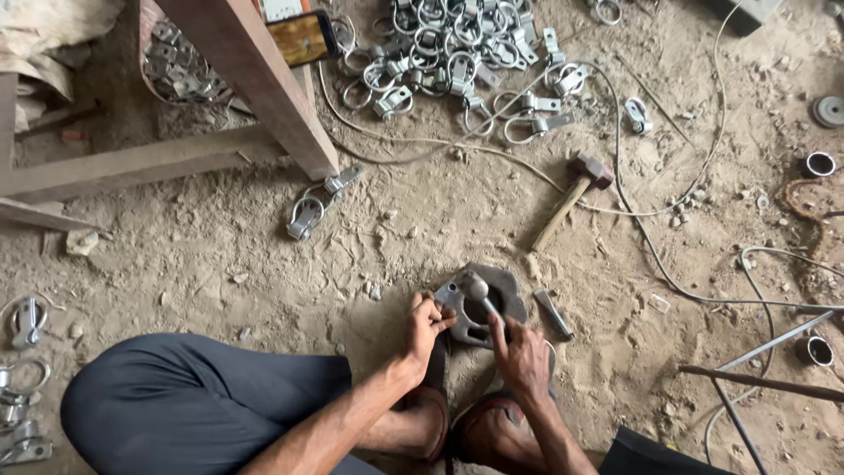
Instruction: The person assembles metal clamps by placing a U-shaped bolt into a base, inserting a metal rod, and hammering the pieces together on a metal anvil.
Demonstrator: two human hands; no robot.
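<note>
I sit on a sandy floor with a dark round metal block [510, 290] in front of my feet. My left hand [425, 327] pinches a grey metal clamp piece [453, 297] lying on the block's left edge. My right hand [520, 354] grips the handle of a small ball-headed hammer [476, 287], whose head rests over the clamp piece.
A big heap of grey metal ring clamps [457, 57] lies at the top. A wooden-handled sledge hammer [573, 195] lies right of centre, a short metal rod [554, 313] beside the block. A wooden table leg [264, 84], white cables [633, 207] and more clamps [25, 378] at the left surround me.
</note>
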